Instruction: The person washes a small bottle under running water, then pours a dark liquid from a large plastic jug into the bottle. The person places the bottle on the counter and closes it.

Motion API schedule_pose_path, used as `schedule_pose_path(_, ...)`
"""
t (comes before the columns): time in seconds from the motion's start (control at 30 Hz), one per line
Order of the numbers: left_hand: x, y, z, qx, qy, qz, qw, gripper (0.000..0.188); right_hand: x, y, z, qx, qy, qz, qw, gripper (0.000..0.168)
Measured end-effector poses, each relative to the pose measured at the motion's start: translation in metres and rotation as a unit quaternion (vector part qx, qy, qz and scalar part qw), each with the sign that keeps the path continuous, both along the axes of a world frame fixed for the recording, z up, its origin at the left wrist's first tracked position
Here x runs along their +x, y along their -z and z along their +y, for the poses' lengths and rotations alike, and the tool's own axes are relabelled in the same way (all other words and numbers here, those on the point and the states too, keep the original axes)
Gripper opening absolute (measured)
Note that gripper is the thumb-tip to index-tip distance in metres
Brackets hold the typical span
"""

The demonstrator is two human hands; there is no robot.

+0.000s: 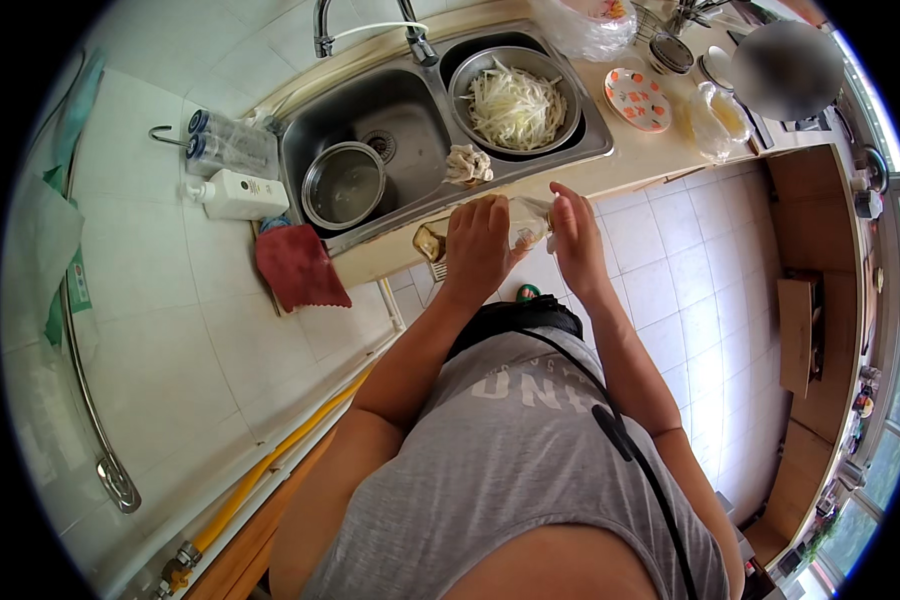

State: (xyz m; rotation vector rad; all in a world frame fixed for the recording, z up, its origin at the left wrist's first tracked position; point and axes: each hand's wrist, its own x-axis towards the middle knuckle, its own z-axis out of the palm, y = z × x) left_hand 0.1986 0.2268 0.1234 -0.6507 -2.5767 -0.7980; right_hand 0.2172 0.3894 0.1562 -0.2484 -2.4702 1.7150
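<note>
My left hand wraps around the middle of a clear bottle in front of the sink's edge. The bottle lies tilted on its side, and a little brownish content shows at its base end on the left. At its neck end, the fingers and thumb of my right hand close in on the top. The cap is mostly hidden by those fingers. Just beyond, a crumpled cloth rests on the divider of the steel double sink.
A metal bowl of white shreds sits in the right basin; a steel pot stands in the left. A white pump bottle and a red cloth are at left. Patterned plates and a plastic bag lie right.
</note>
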Motion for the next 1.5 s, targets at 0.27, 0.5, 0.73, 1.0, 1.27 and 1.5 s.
schedule_pose_path(0.27,-0.001,-0.020,-0.005,0.011,0.088,-0.139,0.986,0.065,0.006,-0.027,-0.002,0.163,-0.037,0.093,0.981,0.030)
schedule_pose_path(0.5,-0.027,-0.051,-0.030,0.066,0.266,-0.407,0.871,0.060,0.018,-0.038,0.011,0.158,-0.156,0.175,0.959,0.047)
schedule_pose_path(0.73,-0.056,-0.051,-0.044,0.005,0.459,-0.519,0.721,0.056,0.012,-0.047,0.013,0.133,-0.270,0.236,0.924,0.044)
schedule_pose_path(1.0,-0.010,-0.021,-0.002,-0.097,0.076,-0.167,0.978,0.063,-0.015,0.012,0.003,0.200,0.009,0.065,0.978,0.023)
schedule_pose_path(1.27,-0.006,-0.012,-0.008,-0.076,0.001,0.013,0.997,0.063,-0.027,0.013,0.007,0.137,-0.079,-0.058,0.986,0.027)
schedule_pose_path(1.5,-0.010,-0.008,-0.010,-0.046,-0.011,0.040,0.998,0.073,-0.037,0.011,-0.003,0.135,-0.037,-0.042,0.989,0.026)
